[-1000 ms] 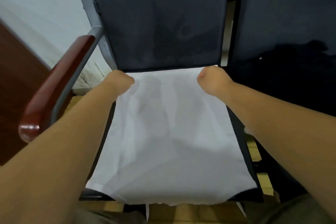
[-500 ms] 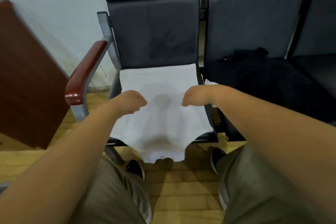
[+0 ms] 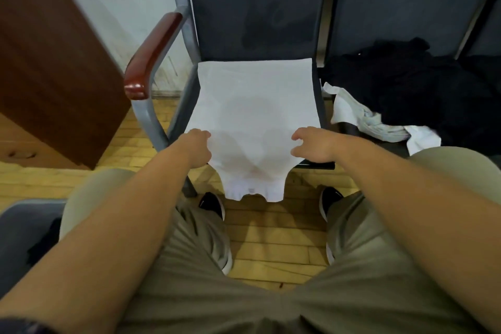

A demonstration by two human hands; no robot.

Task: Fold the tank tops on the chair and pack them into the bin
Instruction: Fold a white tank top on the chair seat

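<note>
On dk chair (image 3: 257, 8), white tank top (image 3: 254, 106) btwn left hand (image 3: 196, 148), right hand (image 3: 314, 145)

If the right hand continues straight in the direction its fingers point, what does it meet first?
The right hand would probably meet the white tank top first; depth is unclear.

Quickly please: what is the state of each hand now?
Left hand: on the left edge of the white tank top; grip cannot be told.
Right hand: open, fingers loosely curled, holding nothing.
</note>
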